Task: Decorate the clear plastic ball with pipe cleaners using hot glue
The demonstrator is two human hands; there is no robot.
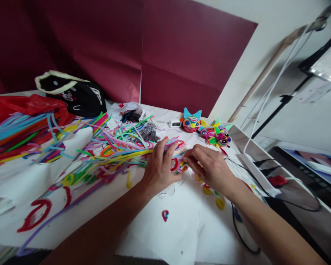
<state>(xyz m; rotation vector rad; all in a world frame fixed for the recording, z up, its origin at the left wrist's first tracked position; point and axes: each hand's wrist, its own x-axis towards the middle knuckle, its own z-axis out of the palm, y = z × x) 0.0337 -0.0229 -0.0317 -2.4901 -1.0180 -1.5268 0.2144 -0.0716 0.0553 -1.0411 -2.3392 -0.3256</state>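
Observation:
My left hand (159,165) rests on the white table (179,228), fingers bent over the end of a loose bundle of coloured pipe cleaners (118,145). My right hand (209,166) is beside it, fingertips pinched at a small coiled pipe-cleaner piece (180,165) of red and pink loops that lies between the two hands. Both hands touch this coiled piece. Small yellow coils (220,203) lie under my right wrist.
Two finished pipe-cleaner faces (191,121) (217,136) stand behind the hands. A black bag (74,94) and a red plastic bag (24,106) with more pipe cleaners sit at the left. A white power strip (257,173) with cables lies at the right edge.

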